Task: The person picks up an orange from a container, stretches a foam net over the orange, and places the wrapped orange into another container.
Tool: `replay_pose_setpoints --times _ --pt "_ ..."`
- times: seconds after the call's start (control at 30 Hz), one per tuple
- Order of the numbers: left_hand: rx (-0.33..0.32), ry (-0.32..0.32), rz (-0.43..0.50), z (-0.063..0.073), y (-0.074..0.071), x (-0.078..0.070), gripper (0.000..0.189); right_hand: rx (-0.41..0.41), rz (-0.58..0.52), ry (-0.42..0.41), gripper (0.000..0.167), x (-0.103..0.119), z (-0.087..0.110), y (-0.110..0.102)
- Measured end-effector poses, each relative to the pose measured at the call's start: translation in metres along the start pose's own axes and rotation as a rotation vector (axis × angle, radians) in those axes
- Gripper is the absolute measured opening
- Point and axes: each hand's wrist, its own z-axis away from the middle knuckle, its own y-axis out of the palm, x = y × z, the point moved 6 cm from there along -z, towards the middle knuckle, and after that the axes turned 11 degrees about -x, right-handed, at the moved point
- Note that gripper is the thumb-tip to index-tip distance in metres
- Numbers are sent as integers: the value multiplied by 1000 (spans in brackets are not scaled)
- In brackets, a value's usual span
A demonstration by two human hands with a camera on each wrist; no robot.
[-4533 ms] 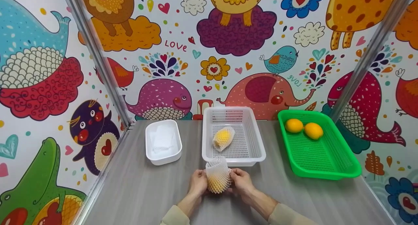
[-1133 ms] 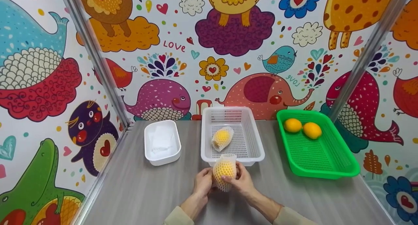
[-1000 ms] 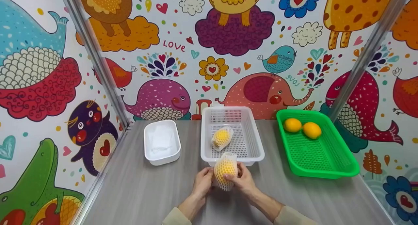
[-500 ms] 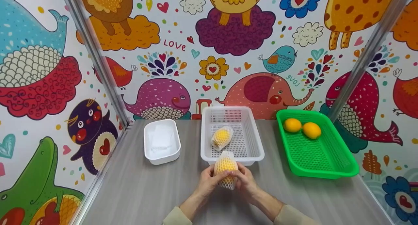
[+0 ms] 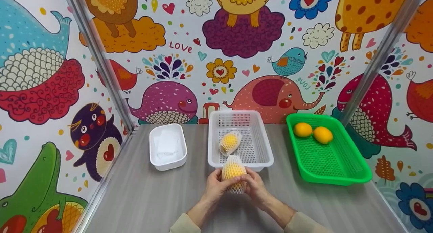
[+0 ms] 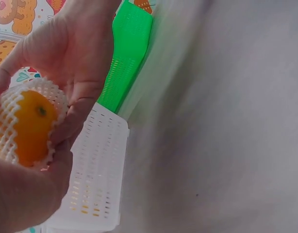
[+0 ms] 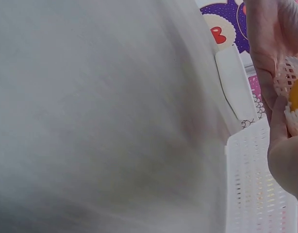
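Observation:
In front of me an orange (image 5: 233, 172) sits inside a white foam net sleeve (image 5: 234, 160), held up near the front rim of the white basket (image 5: 241, 165). My left hand (image 5: 215, 186) grips it from the left, thumb across the near side. From the right, my right hand (image 5: 256, 187) grips it too, with the thumb tips close together. In the left wrist view, the orange's stem end (image 6: 41, 111) shows bare through the sleeve's open end. Another netted orange (image 5: 230, 142) lies inside the white basket.
A green basket (image 5: 333, 182) at the right has two bare oranges (image 5: 323, 135) at its far end. On the left stands a small white tub (image 5: 169, 166) with white net material (image 5: 166, 154) in it. Patterned panels (image 5: 220, 70) enclose the grey table (image 5: 135, 199).
The netted orange has been turned more upright and raised slightly, and the net now covers more of it. Both thumbs have come round onto its near side. Baskets and tub stay put.

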Motion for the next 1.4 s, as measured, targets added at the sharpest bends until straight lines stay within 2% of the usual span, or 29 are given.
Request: replay_pose_setpoints --times 0.17,0.4,0.5,0.7,0.93,1.0,1.2,1.33,1.4 --pt "4 12 -1 -2 0 -3 69 -33 113 -35 61 9 1 -4" --pt "41 27 21 -7 3 -12 63 -84 201 -85 55 20 0 -11" --pt "36 71 -11 -10 2 -21 64 -117 234 -116 52 26 -2 -14" --pt "-2 167 -147 -23 -2 -41 68 -169 318 -203 42 40 -4 -20" --pt "-19 238 -224 -45 3 -69 73 -221 555 -448 24 56 -4 -25" --pt "-31 248 -255 -52 4 -74 76 -231 656 -564 21 59 -2 -25" --pt "-57 263 -408 -66 10 -83 83 -287 1043 -999 21 63 5 -25" --pt "-67 265 -497 -71 17 -84 86 -309 1276 -1133 27 58 6 -27" --pt "-71 292 -549 -75 22 -85 86 -312 1371 -1183 30 56 5 -29"
